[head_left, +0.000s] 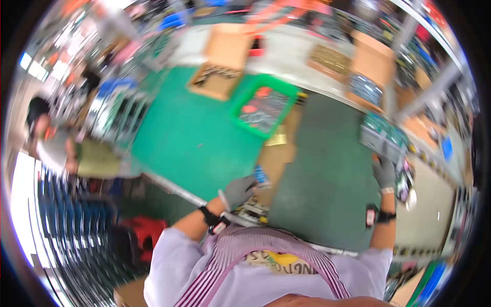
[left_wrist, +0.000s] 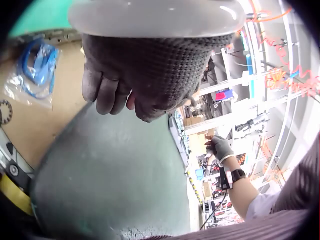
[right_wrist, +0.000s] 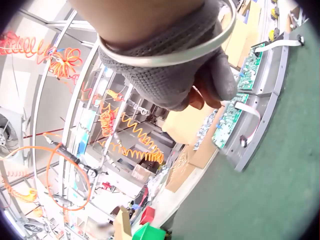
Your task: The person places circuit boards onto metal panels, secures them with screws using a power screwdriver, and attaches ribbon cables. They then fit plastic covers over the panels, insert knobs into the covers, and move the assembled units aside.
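Observation:
My left hand (head_left: 239, 192), in a grey glove, hovers over the near edge of the bench with its fingers loosely bent and nothing visible in them. Close beside it lies a blue cable (left_wrist: 39, 70) in a clear plastic bag. My right hand (head_left: 383, 173), gloved alike, is at the bench's right side, next to a grey metal panel (head_left: 381, 145) that carries green circuit boards (right_wrist: 231, 120). In the right wrist view its bent fingers (right_wrist: 222, 82) overlap the panel's far edge, and no object shows in them.
A green bin (head_left: 266, 134) with grey and orange parts stands mid-bench. Behind it is an open cardboard box (head_left: 215, 94). More boxes (head_left: 376, 66) stand at the back right. A dark green mat (head_left: 322, 179) covers the right side. Another person (head_left: 56, 138) is at far left.

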Motion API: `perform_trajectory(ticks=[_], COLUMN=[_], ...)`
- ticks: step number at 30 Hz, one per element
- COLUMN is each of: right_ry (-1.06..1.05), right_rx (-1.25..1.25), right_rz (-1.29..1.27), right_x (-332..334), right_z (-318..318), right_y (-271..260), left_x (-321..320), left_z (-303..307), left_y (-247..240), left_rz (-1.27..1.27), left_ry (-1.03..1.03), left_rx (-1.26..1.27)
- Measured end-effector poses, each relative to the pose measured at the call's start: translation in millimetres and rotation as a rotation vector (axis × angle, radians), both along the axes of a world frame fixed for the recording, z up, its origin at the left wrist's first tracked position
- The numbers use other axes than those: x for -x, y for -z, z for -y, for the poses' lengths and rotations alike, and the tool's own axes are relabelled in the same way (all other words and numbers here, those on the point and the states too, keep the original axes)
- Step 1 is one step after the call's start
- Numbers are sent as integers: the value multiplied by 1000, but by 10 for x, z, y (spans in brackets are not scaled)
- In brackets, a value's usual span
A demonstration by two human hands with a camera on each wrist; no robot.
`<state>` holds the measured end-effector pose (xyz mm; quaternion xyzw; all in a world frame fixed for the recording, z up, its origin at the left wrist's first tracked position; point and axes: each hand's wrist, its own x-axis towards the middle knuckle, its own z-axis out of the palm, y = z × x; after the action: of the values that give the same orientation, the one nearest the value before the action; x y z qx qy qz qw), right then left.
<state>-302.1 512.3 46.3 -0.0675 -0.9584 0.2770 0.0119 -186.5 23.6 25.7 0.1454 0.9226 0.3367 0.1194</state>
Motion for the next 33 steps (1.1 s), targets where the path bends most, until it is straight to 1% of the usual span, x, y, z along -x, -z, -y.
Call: perform_trajectory(ticks=[1, 2, 4, 6, 7, 10, 11, 13, 15, 17, 18, 19, 20, 21, 22, 23, 24, 25, 26, 27, 29, 30, 31, 32, 33], right_ry=[-83, -92, -88, -62, -69, -33, -6, -28, -87, -181, -206, -231, -259, -275, -293, -311, -330, -349, -416, -481, -570, -611, -653, -648, -638], right_rx=[19, 56, 202, 361, 386, 450, 465, 489, 474, 430, 446, 461, 473, 531, 526, 524, 584, 647, 718, 791, 902, 979, 1055, 1131, 1209], right_rz=[-41, -12, 79, 66, 85, 183, 226, 289, 339, 364, 372, 381, 389, 314, 327, 338, 358, 379, 418, 457, 589, 665, 744, 800, 856], right_x=[-91, -128, -267, -329, -378, -546, -607, -696, -759, -736, -678, -594, -497, -370, -198, -10, 108, 183, 287, 383, 514, 572, 624, 645, 661], right_z=[208, 290, 685, 927, 1123, 1812, 2066, 2675, 3198, 3629, 3809, 3993, 4154, 4330, 4542, 4828, 5213, 5644, 6004, 6355, 7111, 7468, 7817, 8168, 8501], right_y=[-160, -126, -330, -223, -227, -139, -112, -25, -2, -34, -90, -162, -226, -218, -233, -318, -486, -651, -711, -737, -799, -779, -743, -716, -670], left_x=[-52, -89, -113, -132, -149, -175, -181, -234, -226, -223, -161, -148, -100, -81, -56, -34, 2, 41, 109, 198, 244, 253, 274, 277, 315], left_z=[227, 446, 898, 1407, 1692, 2547, 2872, 3517, 4199, 4874, 5449, 5809, 6118, 6333, 6483, 6574, 6395, 6366, 6701, 7180, 7265, 7165, 7339, 7584, 7877], left_y=[21, -41, -150, -85, -66, -274, -203, 85, 119, -10, 375, 363, 376, 323, 304, 181, -360, -678, -499, -143, -510, -702, -707, -714, -483], left_rz=[-87, -53, 7, -40, -58, 163, 4, -307, -532, -594, -575, -591, -596, -685, -642, -599, -425, -239, -321, -392, -338, -603, -449, -299, -281], left_ry=[-23, -93, -181, -326, -389, -593, -636, -726, -987, -1276, -1406, -1494, -1515, -1381, -1387, -1393, -1524, -1633, -1585, -1509, -1447, -1461, -1361, -1256, -1223], left_rx=[10, -4, -52, -53, -51, -147, -94, 6, -16, -179, -441, -425, -520, -331, -343, -354, -569, -784, -435, -87, 128, 290, 292, 294, 290])
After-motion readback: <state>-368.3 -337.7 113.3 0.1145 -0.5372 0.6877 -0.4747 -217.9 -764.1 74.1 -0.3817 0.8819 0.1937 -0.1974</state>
